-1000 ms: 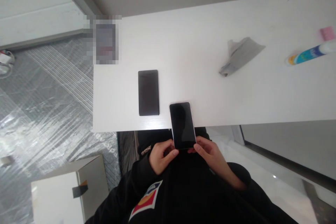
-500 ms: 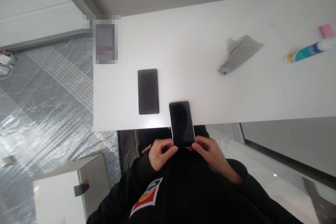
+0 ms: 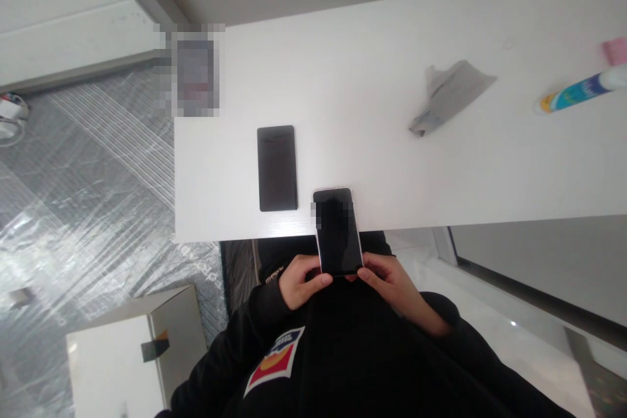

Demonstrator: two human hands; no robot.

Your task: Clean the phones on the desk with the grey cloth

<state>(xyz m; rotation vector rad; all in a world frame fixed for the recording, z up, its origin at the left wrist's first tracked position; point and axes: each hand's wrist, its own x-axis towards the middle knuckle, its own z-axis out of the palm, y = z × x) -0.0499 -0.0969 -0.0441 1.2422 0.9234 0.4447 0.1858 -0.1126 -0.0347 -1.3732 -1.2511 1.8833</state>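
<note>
Slim black-screened phone with a pale, clear-looking rim (image 3: 339, 245) is in the person's two bare hands, at the near edge of the long white tabletop (image 3: 357, 98); its far half overlaps the table in this view, though whether it touches the surface I cannot tell. The left hand (image 3: 300, 282) pinches the near left corner, its thumb laid inward along the bottom edge and its fingers bent in toward the side and partly hidden behind the phone. The right hand (image 3: 389, 277) pinches the near right corner, the thumb slanting forward to the corner and the fingers curled at the side and underneath, partly out of sight. The two hands stand apart, with the phone's lower end between them. Both forearms, in black sleeves (image 3: 235, 343), angle inward from low on either side, the right wrist showing bare above its cuff. The phone tilts slightly, its top leaning left. Just beyond and left of it, a flat dark rectangular tablet-like slab (image 3: 277, 170) lies on the table; farther right lies a crumpled grey pouch (image 3: 453, 96), well apart from the hands.
</note>
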